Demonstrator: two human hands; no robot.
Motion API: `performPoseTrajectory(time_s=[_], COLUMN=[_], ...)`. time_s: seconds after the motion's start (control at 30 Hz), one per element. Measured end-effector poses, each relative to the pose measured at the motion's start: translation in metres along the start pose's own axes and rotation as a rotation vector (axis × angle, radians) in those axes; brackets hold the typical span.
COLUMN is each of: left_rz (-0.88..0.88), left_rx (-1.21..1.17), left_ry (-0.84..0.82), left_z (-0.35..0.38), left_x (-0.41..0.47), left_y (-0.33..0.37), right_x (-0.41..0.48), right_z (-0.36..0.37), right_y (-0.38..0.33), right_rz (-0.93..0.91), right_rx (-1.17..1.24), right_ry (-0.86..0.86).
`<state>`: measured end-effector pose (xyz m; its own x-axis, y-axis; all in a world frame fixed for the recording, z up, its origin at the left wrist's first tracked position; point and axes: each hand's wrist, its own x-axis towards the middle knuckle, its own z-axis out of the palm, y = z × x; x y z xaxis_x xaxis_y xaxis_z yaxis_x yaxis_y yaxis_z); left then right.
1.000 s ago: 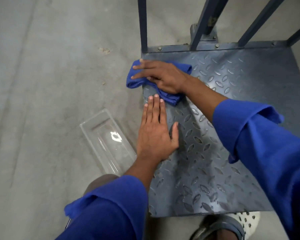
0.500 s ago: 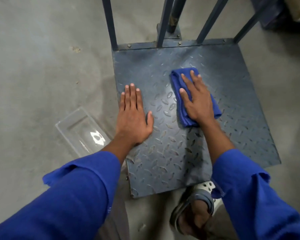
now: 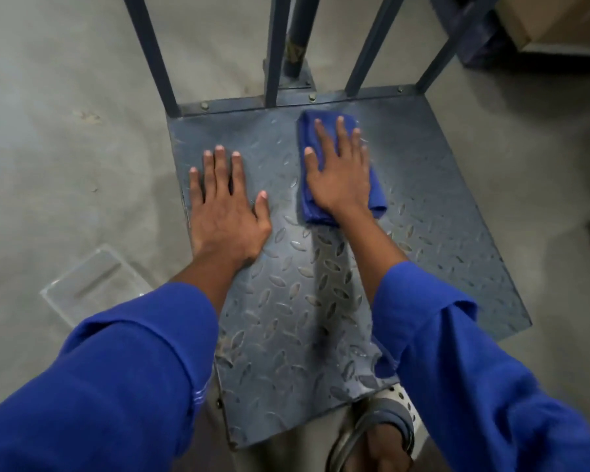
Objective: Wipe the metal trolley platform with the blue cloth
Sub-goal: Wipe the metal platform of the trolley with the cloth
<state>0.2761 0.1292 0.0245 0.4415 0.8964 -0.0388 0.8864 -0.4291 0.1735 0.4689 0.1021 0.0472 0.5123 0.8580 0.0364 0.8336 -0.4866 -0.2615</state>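
The blue cloth [image 3: 310,199] has been pushed a little further up the platform [image 3: 440,206], nearer the back rail, under the right hand [image 3: 341,178]. At the bottom edge of the frame a sandalled foot [image 3: 382,437] is seen just beside the platform's near edge, and a clear plastic tray [image 3: 89,284] lies on the floor [image 3: 65,148] at lower left. The left hand [image 3: 223,209] is laid flat on the platform's left side, fingers straight and slightly spread, holding nothing. Right of centre, the cloth is pressed down by the right hand, fingers extended over it. Upright bars [image 3: 150,52] are fixed along the back edge at the top.
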Motion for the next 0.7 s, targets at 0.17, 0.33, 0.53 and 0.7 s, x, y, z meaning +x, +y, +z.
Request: performPoseTrajectory(time_s=[0.17, 0.33, 0.53, 0.7], left_rz=[-0.028, -0.083, -0.104, -0.027], left_rx=[0.007, -0.011, -0.018, 0.026], left_ry=[-0.001, 0.027, 0.044, 0.052], left_z=[0.001, 0.004, 0.005, 0.002], left_x=[0.003, 0.017, 0.029, 0.034], left_y=[0.004, 0.012, 0.018, 0.022], right_x=[0.014, 0.049, 0.038, 0.056], right_z=[-0.006, -0.017, 0.008, -0.001], right_y=[0.032, 0.071, -0.019, 0.037], right_rz=[-0.486, 0.251, -0.048, -0.195], right_rx=[0.012, 0.044, 0.023, 0.017], right_ry=[-0.112, 0.01, -0.016, -0.025])
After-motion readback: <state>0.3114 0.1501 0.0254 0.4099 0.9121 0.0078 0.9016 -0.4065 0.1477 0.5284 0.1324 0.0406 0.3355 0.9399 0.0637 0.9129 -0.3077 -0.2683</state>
